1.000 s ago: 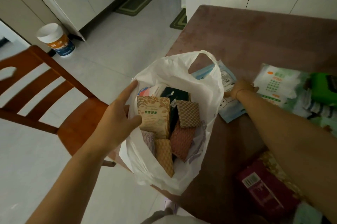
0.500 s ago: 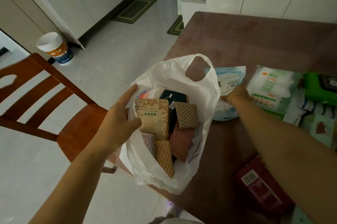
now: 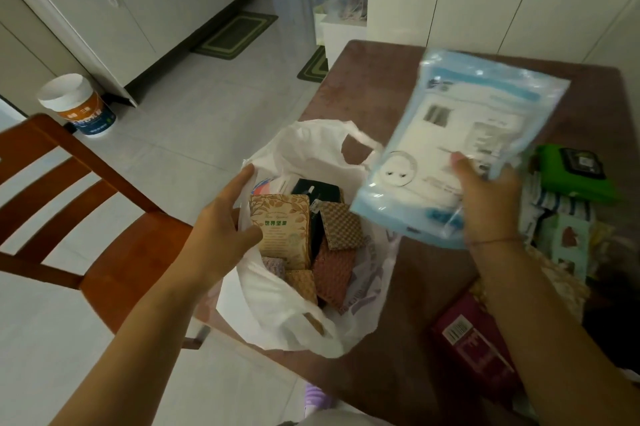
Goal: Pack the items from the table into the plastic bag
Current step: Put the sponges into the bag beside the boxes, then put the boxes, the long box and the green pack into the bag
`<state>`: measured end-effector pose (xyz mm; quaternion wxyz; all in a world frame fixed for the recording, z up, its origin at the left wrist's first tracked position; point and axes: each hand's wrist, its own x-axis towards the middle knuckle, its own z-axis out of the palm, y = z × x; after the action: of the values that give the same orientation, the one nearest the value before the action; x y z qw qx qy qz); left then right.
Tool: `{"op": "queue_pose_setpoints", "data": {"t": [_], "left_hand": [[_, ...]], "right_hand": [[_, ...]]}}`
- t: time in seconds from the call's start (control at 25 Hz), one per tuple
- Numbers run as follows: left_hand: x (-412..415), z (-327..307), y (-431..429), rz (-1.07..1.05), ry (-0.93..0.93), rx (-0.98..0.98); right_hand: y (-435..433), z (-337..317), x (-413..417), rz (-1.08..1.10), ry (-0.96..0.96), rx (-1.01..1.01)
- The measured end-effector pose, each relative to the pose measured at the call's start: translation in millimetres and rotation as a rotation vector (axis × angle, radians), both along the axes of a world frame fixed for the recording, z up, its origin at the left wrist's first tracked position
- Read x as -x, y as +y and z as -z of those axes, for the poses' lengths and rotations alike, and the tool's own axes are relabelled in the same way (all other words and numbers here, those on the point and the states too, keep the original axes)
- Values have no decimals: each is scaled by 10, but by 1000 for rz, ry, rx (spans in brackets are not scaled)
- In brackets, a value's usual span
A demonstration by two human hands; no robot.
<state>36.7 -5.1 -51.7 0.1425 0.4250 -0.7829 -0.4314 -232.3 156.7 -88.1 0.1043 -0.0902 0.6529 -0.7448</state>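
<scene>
A white plastic bag (image 3: 304,321) stands open at the left edge of the brown table (image 3: 381,89). Inside it lie a tan nut packet (image 3: 282,228), several checkered pouches (image 3: 341,226) and a black box (image 3: 317,191). My left hand (image 3: 221,228) grips the bag's left rim and holds it open. My right hand (image 3: 488,204) holds a light-blue and white flat packet (image 3: 457,134) in the air, just right of and above the bag's mouth.
On the table to the right lie a green wipes pack (image 3: 575,176), patterned packets (image 3: 568,245) and a dark red box (image 3: 478,346). A wooden chair (image 3: 86,224) stands left of the bag. A white bucket (image 3: 78,105) sits on the floor by the cabinets.
My right hand has lifted the blue and white packet off the table and brought it up beside the bag's opening. My left hand has stayed on the bag's rim.
</scene>
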Motion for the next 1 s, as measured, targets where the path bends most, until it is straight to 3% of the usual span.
{"op": "queue_pose_setpoints", "data": {"t": [0.16,0.28,0.48,0.56,0.64,0.72,0.84,0.92,1.0], "left_hand": [[-49,-65,13,31,45,-68],[-113,-99,22,102,61,-82],[-122,-91,4,73,56,-109],[-127,-90,-28,46,69,-116],[-147,-90,-58,23,101,-138],[-135,-82,-61,25,108,-133],[-30,-56,-9,19,74,-133],[31,-41,42,24,46,-135],[54,-36,70,39,44,-148]], "right_hand": [[-248,108,-1010,-567,-233,-223],[-489,308,-1587,-885,-169,-389],[-920,425,-1895,-888,122,-654],[-904,412,-1837,-905,163,-669],[-743,405,-1675,-743,237,-625],[-536,531,-1506,-597,527,-637],[-354,689,-1463,-914,932,-891],[-321,755,-1474,-1037,889,-908],[-211,716,-1356,-835,727,-758]]}}
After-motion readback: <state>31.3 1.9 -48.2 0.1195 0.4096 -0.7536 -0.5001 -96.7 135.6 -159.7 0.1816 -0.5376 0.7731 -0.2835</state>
